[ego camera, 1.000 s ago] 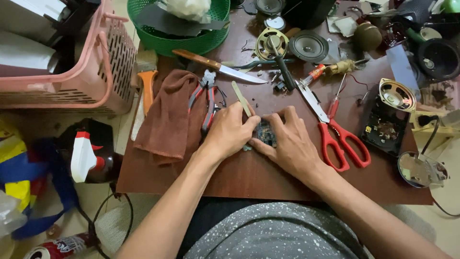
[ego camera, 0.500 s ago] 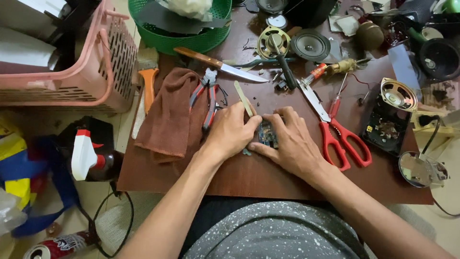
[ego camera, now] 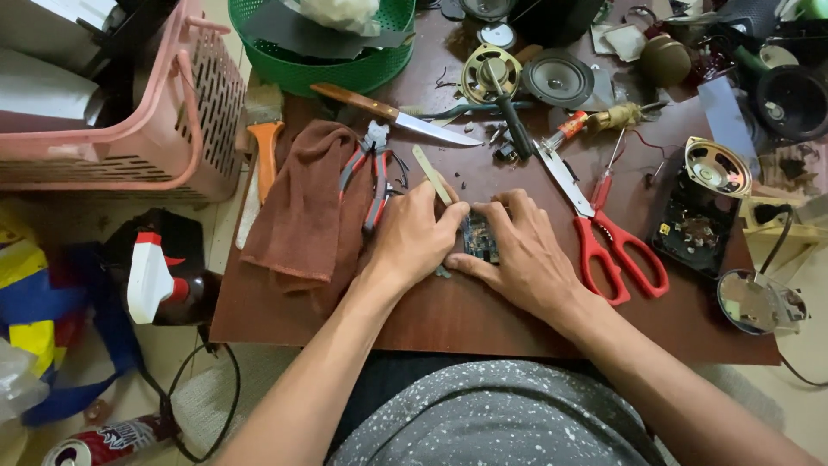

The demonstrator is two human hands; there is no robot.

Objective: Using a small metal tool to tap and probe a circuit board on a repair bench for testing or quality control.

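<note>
A small dark circuit board (ego camera: 479, 238) lies on the brown wooden board (ego camera: 483, 319) on my lap. My left hand (ego camera: 416, 235) presses on its left side and my right hand (ego camera: 517, 250) covers its right side, fingers curled over it. Most of the small board is hidden under my fingers. A thin pale strip (ego camera: 431, 174) sticks out from under my left fingers. Red-handled pliers (ego camera: 371, 169) lie just left of my left hand. Red scissors (ego camera: 604, 233) lie just right of my right hand.
A brown cloth (ego camera: 304, 204) lies at the left of the board, and a knife (ego camera: 392, 113) at the back. Speakers (ego camera: 559, 78) and a black open case (ego camera: 695, 221) sit behind and to the right. A pink basket (ego camera: 155, 147) and green basket (ego camera: 345, 69) stand at the back left.
</note>
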